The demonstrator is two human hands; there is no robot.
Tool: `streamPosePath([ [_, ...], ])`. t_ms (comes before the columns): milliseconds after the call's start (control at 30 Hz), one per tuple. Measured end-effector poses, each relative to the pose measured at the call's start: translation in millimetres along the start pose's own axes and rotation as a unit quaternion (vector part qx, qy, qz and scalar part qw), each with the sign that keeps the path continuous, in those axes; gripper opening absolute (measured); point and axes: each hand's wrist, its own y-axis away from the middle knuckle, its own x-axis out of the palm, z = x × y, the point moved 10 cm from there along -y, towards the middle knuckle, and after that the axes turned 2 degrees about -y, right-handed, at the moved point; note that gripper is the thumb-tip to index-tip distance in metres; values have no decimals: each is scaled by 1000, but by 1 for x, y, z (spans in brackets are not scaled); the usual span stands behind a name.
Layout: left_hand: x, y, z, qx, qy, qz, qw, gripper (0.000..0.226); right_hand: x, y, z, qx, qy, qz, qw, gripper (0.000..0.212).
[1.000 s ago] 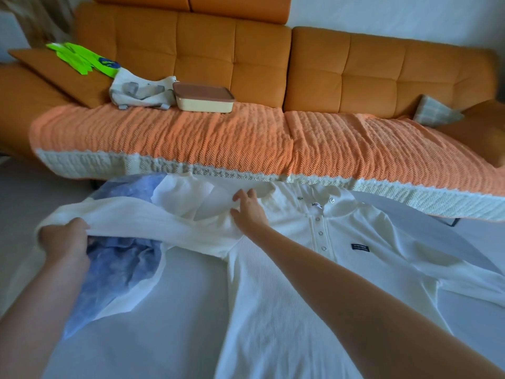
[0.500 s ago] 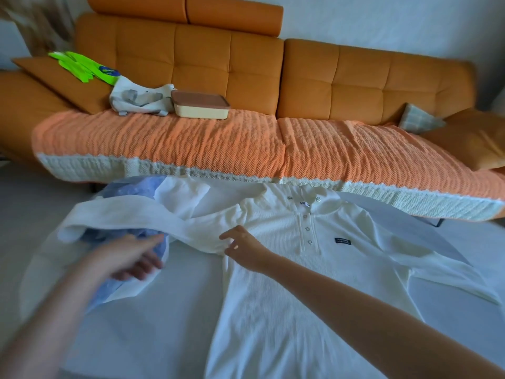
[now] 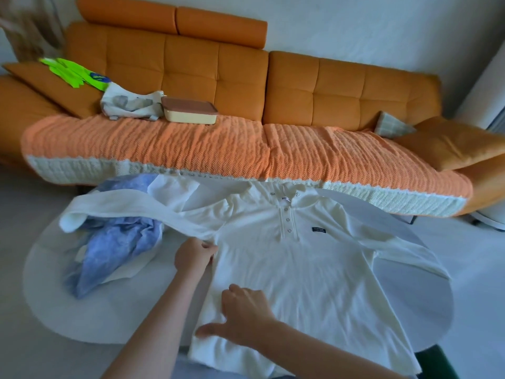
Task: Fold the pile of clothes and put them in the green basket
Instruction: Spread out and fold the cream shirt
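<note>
A white long-sleeved polo shirt [image 3: 314, 269] lies front up on the white oval table [image 3: 68, 296], collar toward the sofa. Its left sleeve [image 3: 114, 206] drapes over a crumpled blue garment [image 3: 114, 247] that sits on another white cloth. My left hand [image 3: 195, 257] pinches the shirt's side seam just under that sleeve. My right hand [image 3: 240, 313] lies flat on the shirt's lower left part, with fingers spread and thumb out. The shirt's right sleeve [image 3: 404, 258] stretches across the table to the right.
An orange sofa [image 3: 328, 86] with an orange throw stands right behind the table. On it lie a lidded box [image 3: 190, 113], a white bag [image 3: 131, 105] and neon green cloth [image 3: 73, 73]. A dark green object [image 3: 437, 359] shows under the table's near right edge.
My left hand let go of the sleeve end and moved right to the shirt's side seam. My right hand slid from near the collar down to the lower left part of the shirt.
</note>
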Motion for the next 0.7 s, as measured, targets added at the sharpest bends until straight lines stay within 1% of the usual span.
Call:
streamPosePath([
  [33,-1,1,-1,0,0,-3,1000,21,1,0,3,-3,-1,4,1000,75],
  [100,-8,4,1,-16,14,-29,999,14,2,-1,2,-5,-36,31,999,49],
  [167,-8,4,-2,-12,1,-60,998,19,-1,3,-14,7,-98,55,994,41],
  [233,-7,3,-3,-7,-17,-63,998,22,-6,11,-24,-6,-148,79,986,39],
  [267,-7,0,-2,-4,-13,-60,998,20,-7,15,-25,-17,-155,89,984,41],
  [333,-4,0,-1,1,24,-34,999,19,-6,24,-27,-22,-156,103,982,46],
  [367,-1,3,-2,1,28,-10,1000,23,-7,26,-29,-22,-160,100,982,48],
  [400,4,7,-3,7,6,25,1000,28,-10,26,-32,-26,-161,86,983,48],
  [467,19,23,-1,23,-86,102,991,34,-20,27,-47,-36,-153,35,987,40],
  [500,23,32,1,25,-129,120,984,39,-26,29,-62,-30,-148,1,988,34],
  [567,27,40,4,33,-142,124,982,46,-31,38,-97,-7,-140,-40,989,29],
  [633,22,43,4,24,-100,100,990,42,-19,49,-123,2,-116,-24,993,37],
  [700,11,45,5,23,-75,51,996,35,-10,59,-134,3,-104,-9,995,43],
])
